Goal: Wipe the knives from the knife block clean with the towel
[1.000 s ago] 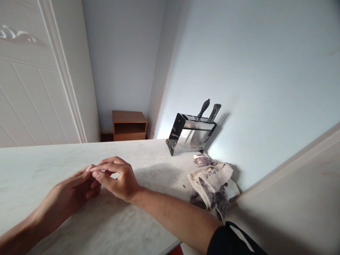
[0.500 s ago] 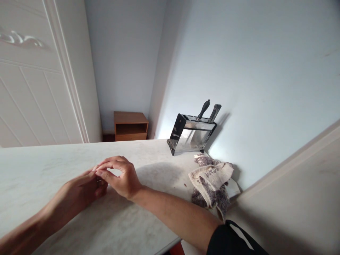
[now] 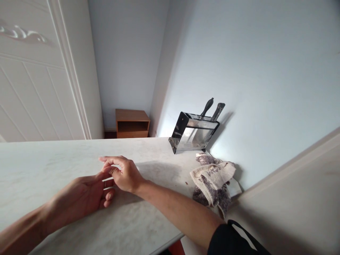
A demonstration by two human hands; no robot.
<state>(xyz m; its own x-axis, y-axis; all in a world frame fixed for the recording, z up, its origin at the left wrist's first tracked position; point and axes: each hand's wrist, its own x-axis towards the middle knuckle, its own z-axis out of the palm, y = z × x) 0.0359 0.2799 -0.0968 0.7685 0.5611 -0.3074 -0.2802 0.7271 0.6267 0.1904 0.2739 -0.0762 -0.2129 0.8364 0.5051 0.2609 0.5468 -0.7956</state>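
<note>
My left hand (image 3: 82,196) is turned palm up above the marbled white table (image 3: 156,216), its lower fingers loosely curled and a ring on one of them. My right hand (image 3: 126,175) comes in from the right and its thumb and fingers pinch a fingertip of my left hand. No object shows in the left palm. To the right, a crumpled cream and purple-grey cloth (image 3: 214,177) lies on the table, well apart from both hands.
A black-and-clear knife holder (image 3: 195,134) with two black handles stands against the pale blue wall. Beyond the table's far edge is a small brown cabinet (image 3: 132,115). A white panelled door (image 3: 34,88) is at the left.
My left hand has rolled more palm up, showing its palm and ring. My right hand has closed around its fingertip, with one finger stretched out. The view has shifted slightly.
</note>
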